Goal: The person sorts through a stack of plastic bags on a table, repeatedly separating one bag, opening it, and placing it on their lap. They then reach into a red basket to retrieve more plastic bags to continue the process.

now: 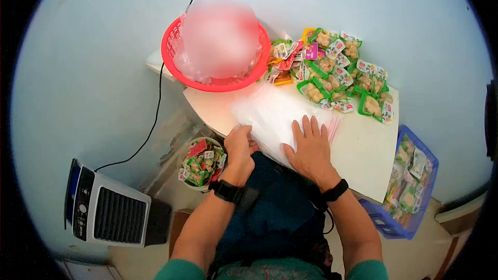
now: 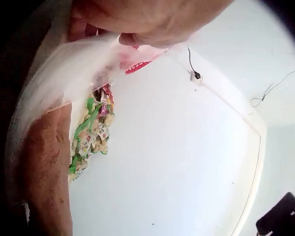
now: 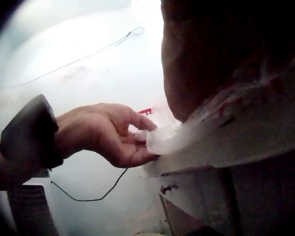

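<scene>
A stack of clear plastic bags (image 1: 272, 116) lies at the front edge of the white table. My left hand (image 1: 239, 149) pinches the near left edge of the bags between thumb and fingers; in the right wrist view the left hand (image 3: 108, 132) holds that edge just over the table's rim. Flat on top of the stack, my right hand (image 1: 313, 151) presses with its fingers spread and straight. Behind the bags lies a heap of vacuum-packed snack packets (image 1: 332, 80), mostly green and clear, some red and yellow.
A red basket (image 1: 218, 87) with plastic bags inside stands at the back left, its middle blurred. Below the table's left side is a bucket of packets (image 1: 203, 163). A blue crate (image 1: 397, 228) of packets stands at right. An air cooler (image 1: 122, 215) is at left.
</scene>
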`<state>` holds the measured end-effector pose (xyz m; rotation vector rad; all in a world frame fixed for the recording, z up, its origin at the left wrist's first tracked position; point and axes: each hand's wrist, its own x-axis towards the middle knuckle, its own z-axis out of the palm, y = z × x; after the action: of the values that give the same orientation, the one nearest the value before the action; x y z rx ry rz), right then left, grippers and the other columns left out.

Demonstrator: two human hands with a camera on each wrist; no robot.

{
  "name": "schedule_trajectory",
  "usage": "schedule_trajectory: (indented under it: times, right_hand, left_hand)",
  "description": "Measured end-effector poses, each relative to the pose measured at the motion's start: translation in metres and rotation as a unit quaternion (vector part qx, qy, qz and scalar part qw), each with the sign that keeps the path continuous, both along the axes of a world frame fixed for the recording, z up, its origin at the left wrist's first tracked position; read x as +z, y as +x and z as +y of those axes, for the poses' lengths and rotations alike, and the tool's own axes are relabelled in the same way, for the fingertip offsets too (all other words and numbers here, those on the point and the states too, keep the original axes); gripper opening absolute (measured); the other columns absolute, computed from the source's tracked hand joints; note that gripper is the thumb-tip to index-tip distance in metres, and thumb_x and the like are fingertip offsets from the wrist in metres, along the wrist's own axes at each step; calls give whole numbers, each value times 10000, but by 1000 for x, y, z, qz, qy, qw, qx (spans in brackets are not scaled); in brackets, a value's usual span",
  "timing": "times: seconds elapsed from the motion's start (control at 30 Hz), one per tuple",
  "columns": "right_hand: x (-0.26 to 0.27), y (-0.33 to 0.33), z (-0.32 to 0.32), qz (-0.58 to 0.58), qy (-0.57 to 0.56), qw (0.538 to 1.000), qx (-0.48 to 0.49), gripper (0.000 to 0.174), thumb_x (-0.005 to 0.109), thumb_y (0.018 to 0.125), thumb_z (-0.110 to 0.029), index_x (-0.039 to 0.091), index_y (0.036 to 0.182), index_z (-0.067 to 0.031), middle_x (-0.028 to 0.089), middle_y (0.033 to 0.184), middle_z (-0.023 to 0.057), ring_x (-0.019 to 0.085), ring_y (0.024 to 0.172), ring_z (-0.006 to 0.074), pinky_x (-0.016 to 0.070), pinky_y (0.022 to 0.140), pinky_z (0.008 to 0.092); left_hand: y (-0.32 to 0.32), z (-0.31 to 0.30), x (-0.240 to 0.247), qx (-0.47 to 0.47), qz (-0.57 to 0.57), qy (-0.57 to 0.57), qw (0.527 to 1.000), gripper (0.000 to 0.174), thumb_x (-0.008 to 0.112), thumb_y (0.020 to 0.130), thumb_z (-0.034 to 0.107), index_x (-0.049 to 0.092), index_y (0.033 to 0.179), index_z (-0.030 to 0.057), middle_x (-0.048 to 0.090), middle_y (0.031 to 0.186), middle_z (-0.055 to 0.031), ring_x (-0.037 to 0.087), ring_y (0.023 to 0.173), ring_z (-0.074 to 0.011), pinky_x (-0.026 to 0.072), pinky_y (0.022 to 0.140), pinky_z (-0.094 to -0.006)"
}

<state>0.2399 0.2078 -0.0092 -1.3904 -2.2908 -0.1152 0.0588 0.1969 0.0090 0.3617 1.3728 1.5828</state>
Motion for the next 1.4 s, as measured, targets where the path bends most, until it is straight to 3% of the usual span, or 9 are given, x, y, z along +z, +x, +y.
schedule_trajectory:
  times: [0.13,0.43,0.63,0.73,0.83,1.17,1.2,1.3,1.4]
  right_hand:
    - [5,1,-7,5,-10,1000,21,648,593,869,-425,472,1384,-51,392,1447,251,342,1341,443,248,1095,593]
    - [26,-4,-18,-40,-24,986,159,557,602,887,-265,446,1408,-147,383,1450,235,359,1333,450,316,1060,601]
    - [36,-7,-19,-40,-131,961,241,483,566,914,-181,468,1381,-104,397,1454,216,411,1315,437,370,1054,537]
    - [56,4,-3,112,-264,926,245,440,574,930,-203,512,1337,-49,433,1431,232,447,1301,395,392,1059,443]
    - [75,20,26,71,-186,956,217,441,598,931,-252,545,1295,-8,504,1370,240,500,1254,367,414,1040,380]
    - [94,5,123,39,-363,924,112,742,696,814,-464,496,1369,-13,587,1265,243,587,1120,334,470,952,382]
    - [91,4,129,48,-348,932,93,623,705,836,-399,557,1303,-14,622,1160,170,572,1063,258,451,917,347]
    - [97,-8,144,-34,-367,926,79,514,708,803,-421,644,1096,-4,631,1075,130,571,997,233,463,847,336]
    - [63,-7,174,-30,-333,936,110,564,680,753,-499,602,766,60,628,784,182,534,673,249,365,575,450]
  left_hand:
    - [-2,-28,5,-18,-58,58,996,117,568,869,161,589,974,114,566,872,3,548,808,-169,496,790,-365]
    - [-4,-58,-8,-65,-272,57,958,483,648,900,476,533,1207,122,545,1091,-54,521,1015,-202,459,921,-419]
    - [18,-55,-21,-165,-268,72,946,462,671,908,404,522,1237,116,573,1165,-57,556,1059,-202,477,900,-428]
    - [22,-53,-23,-156,-225,49,961,444,680,909,362,518,1250,128,590,1160,-25,569,1040,-182,475,877,-413]
    - [22,-55,-12,-142,-201,45,968,474,694,899,357,502,1272,134,590,1167,-24,569,1037,-182,469,874,-407]
    - [21,-41,-10,-141,-185,-22,972,574,675,886,475,484,1293,119,557,1224,-40,514,1116,-190,434,920,-409]
    - [19,-41,-11,-149,-191,-23,970,576,668,887,488,488,1286,114,559,1219,-39,516,1113,-189,431,926,-407]
    - [13,-49,-13,-177,-206,-21,962,592,659,887,508,483,1282,104,559,1216,-36,518,1108,-187,422,942,-405]
    - [12,-58,-14,-194,-202,-26,960,622,674,885,487,435,1321,112,545,1242,-34,514,1120,-186,416,954,-417]
